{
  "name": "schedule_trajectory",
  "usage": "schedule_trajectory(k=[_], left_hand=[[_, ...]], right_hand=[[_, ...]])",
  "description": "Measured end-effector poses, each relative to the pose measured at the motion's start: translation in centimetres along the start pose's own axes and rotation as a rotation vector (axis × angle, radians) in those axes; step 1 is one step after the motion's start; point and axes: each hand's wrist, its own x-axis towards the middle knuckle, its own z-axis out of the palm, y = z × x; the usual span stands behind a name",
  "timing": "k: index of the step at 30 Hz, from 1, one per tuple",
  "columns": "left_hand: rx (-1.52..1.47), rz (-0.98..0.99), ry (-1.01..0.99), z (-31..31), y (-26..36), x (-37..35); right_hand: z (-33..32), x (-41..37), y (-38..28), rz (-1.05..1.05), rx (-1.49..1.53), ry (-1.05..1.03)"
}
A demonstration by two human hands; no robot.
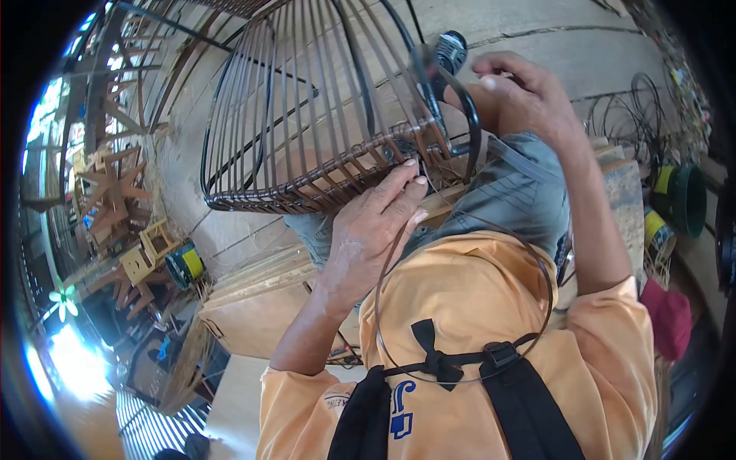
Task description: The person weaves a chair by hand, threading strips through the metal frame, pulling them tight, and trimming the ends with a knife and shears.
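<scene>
A dark metal frame with brown rattan-like rods (326, 92) stands tilted before my knees. Brown strands are wrapped along its lower edge (295, 188). My left hand (376, 222) presses on the right part of that edge, its fingers close together near a corner joint. A thin brown strand (377, 322) runs from this corner and loops down across my shirt. Raised over my right knee, my right hand (529, 96) has curled fingers; what is in them is hard to make out. Left of it, a dark blurred shape (429, 65) overlaps the frame's curved black bar (473, 115).
Wooden planks (245, 284) lie beneath and beside my legs. Coiled dark strands (632, 107) are on the floor at right, with green buckets (682, 199) nearby. At left stand wooden pieces (119, 188) and another green bucket (184, 264). A red cloth (665, 318) hangs at right.
</scene>
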Motion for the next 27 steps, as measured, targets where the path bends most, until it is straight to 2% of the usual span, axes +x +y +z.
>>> schedule_trajectory(k=[2, 3, 6, 7, 10, 11, 14, 15, 18, 20, 22, 23, 24, 26, 27], left_hand=[[-0.035, -0.019, 0.001, -0.2, 0.2, 0.0], [-0.059, -0.022, 0.006, -0.3, 0.2, -0.1], [-0.090, -0.024, -0.002, -0.8, 0.3, 0.2], [-0.093, -0.029, -0.007, -1.0, 0.4, 0.2], [-0.082, -0.072, -0.026, -1.0, 0.6, 0.0], [-0.038, -0.044, -0.041, -1.0, 0.4, -0.2], [-0.086, -0.050, -0.009, -0.7, -0.1, -0.5], [-0.068, -0.043, -0.007, -0.8, -0.1, -0.6], [-0.080, -0.018, 0.063, -0.2, -0.4, -0.7], [-0.086, -0.031, 0.065, -0.2, -0.4, -0.8], [-0.081, -0.033, 0.068, 0.1, -0.5, -1.0], [-0.073, -0.028, 0.076, 0.4, -0.7, -1.1], [-0.065, -0.020, 0.083, 0.6, -0.7, -1.2], [-0.072, -0.070, 0.047, 0.6, -0.4, -1.3], [-0.076, -0.091, 0.028, 0.5, -0.2, -1.3]], right_hand=[[-0.1, 2.9, -1.9, -0.095, -0.084, -0.298], [-0.2, 4.6, -1.9, 0.057, 0.011, -0.548], [-0.4, 7.6, -3.4, 0.004, -0.141, -0.824], [0.0, 8.6, -3.3, 0.083, -0.051, -0.984], [2.0, 8.8, -2.7, 0.132, 0.034, -1.071], [2.1, 8.6, -4.5, 0.215, -0.105, -1.037], [2.5, 8.3, -4.2, 0.156, 0.077, -1.025], [2.5, 8.4, -4.2, 0.173, -0.086, -1.030], [2.4, 8.2, -2.2, -0.147, -0.067, -0.983], [0.7, 8.9, -1.9, -0.059, 0.048, -0.785], [-4.4, 12.4, 2.4, -0.051, 0.141, -0.452], [-10.8, 15.5, 7.9, 0.041, -0.129, -0.162], [-17.0, 18.6, 11.8, -0.012, 0.309, -0.030], [-31.6, 23.7, 19.9, 0.151, 0.781, 0.073], [-31.1, 23.4, 20.1, 0.163, 0.836, -0.108]])
